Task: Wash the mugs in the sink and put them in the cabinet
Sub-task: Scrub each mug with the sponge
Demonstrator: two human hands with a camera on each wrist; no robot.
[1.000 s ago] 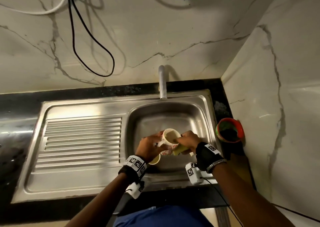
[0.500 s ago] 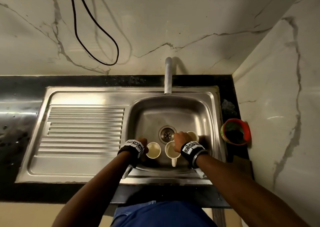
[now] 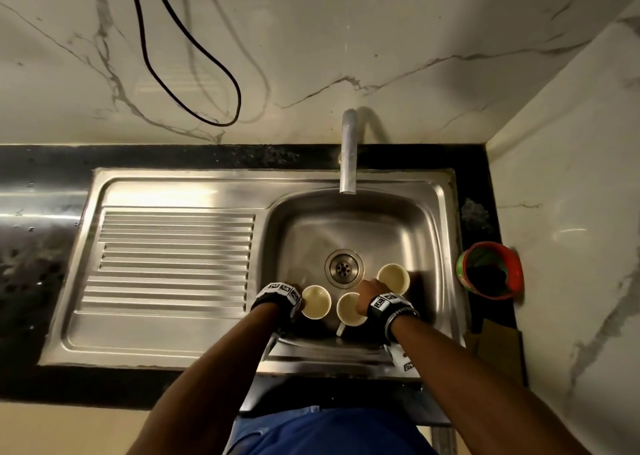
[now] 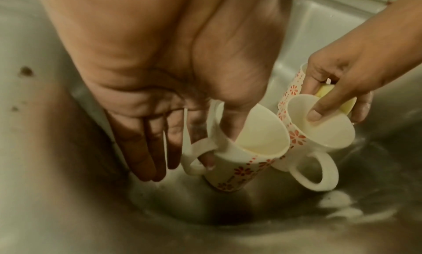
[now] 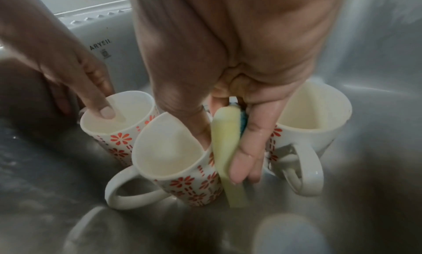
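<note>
My left hand [image 4: 160, 88] pinches the left mug [image 4: 246, 149] at its rim. At three o'clock beside it, my right hand [image 5: 228, 73] grips the middle mug [image 5: 180, 166] and a sponge [image 5: 226, 149].

The right hand [image 3: 367, 290] covers part of the middle mug [image 3: 347, 310], and the red cup [image 3: 490, 269] holds something dark, unclear.

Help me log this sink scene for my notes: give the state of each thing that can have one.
Left mug: upright in basin, left hand pinching its rim.
Middle mug: upright, right hand pinching its rim.
Right mug: upright, untouched.
Sponge: held against the right hand's fingers.
Tap: no water running.
Drain: unplugged.
</note>
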